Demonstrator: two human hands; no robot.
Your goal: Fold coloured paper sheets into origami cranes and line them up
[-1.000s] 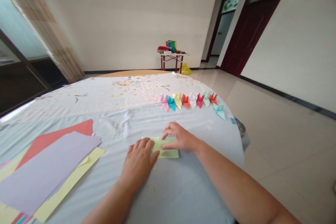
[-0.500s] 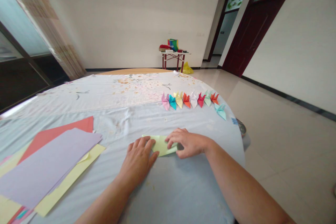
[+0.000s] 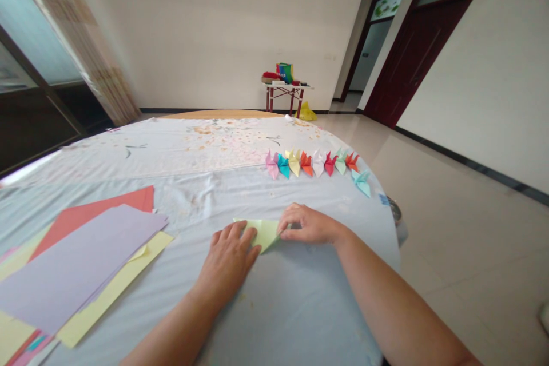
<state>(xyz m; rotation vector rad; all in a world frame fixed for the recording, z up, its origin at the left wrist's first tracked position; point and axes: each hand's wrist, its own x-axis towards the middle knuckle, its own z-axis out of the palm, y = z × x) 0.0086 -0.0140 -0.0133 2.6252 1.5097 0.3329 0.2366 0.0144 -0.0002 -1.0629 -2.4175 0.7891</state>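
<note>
A pale green sheet of folded paper (image 3: 265, 232) lies on the cloth-covered table in front of me. My left hand (image 3: 231, 249) rests flat on its left end, fingers spread and pressing it down. At the right side, my right hand (image 3: 302, 224) pinches the paper's edge between thumb and fingertips, where a corner is folded over. The green paper now tapers toward a point at its near side. Part of it is hidden under my left fingers.
Several folded paper cranes (image 3: 317, 163) stand in a row at the table's right rear, with a light teal crane (image 3: 361, 183) nearer. Loose coloured sheets, a lilac sheet (image 3: 86, 266) on top, lie at left. The round table's edge curves along the right. A small side table (image 3: 285, 87) stands by the wall.
My right hand has folded the right part of the green paper inward and its fingers have closed on that edge. My left hand has stayed in place, and the view has shifted slightly.
</note>
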